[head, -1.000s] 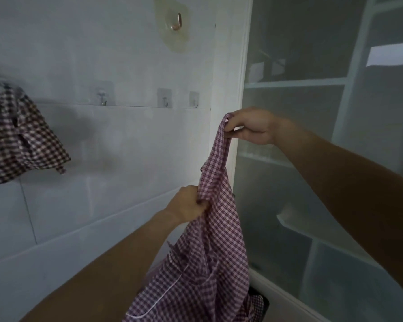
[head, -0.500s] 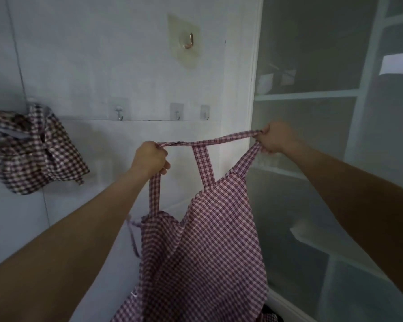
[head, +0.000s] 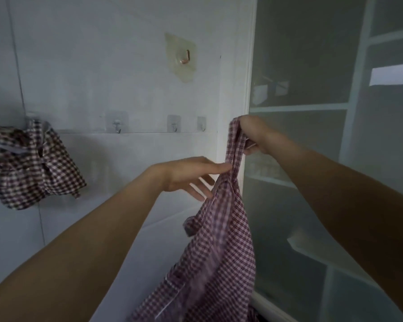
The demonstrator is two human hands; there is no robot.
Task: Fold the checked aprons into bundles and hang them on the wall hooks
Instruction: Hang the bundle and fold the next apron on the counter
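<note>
One apron [head: 219, 247] hanging from right hand [head: 254, 135]

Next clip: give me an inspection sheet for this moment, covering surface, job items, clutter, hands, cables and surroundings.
Surface: white tiled wall; no table in view.
Job's things: checked apron hanging loose, not yet bundled; bundled apron already hung at the left; three small clear hooks bare, the nearest one; copper hook higher up, bare.
Clutter: nothing seen.
Hands: right hand grips the gathered top of the apron; left hand has straight fingers touching the cloth lower down.
Cables: nothing seen.
Surroundings: frosted glass partition with pale frame at the right.
</note>
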